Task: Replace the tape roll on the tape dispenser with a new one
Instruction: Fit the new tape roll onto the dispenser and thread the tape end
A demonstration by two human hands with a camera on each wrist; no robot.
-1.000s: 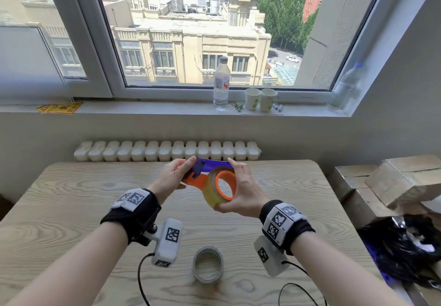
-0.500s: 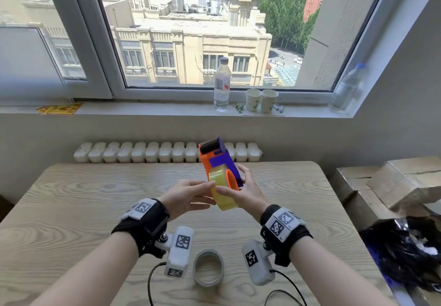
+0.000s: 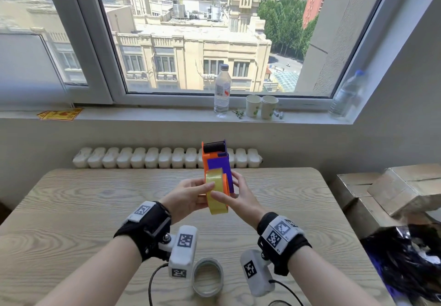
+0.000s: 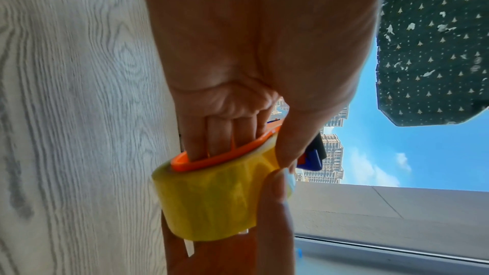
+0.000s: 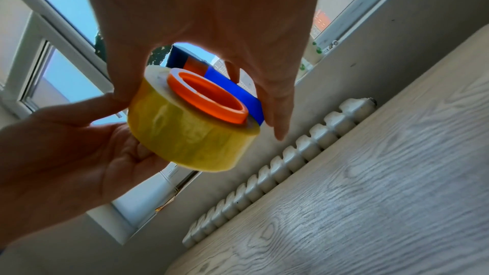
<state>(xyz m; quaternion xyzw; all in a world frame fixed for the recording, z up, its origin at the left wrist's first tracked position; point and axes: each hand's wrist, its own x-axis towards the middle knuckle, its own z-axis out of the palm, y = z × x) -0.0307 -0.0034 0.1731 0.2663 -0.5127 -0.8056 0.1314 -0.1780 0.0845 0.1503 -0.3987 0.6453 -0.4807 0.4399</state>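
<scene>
Your left hand point(image 3: 188, 198) and right hand point(image 3: 238, 199) both pinch the yellow tape roll point(image 3: 216, 192) sitting on the orange hub point(image 5: 209, 96) of the upright tape dispenser point(image 3: 218, 162), whose roller end points to 12 o'clock, the roll's axis running 9-to-3.

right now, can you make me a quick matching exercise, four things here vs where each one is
Things:
1. yellow tape roll
2. grey tape ring
3. paper cups
4. cardboard boxes

Places:
A. on the windowsill
B. flat on the table, near the wrists
C. beside the table, on the person's right
D. on the dispenser's orange hub, held in both hands

Pairs: 1-D, 2-B, 3-A, 4-C
</scene>
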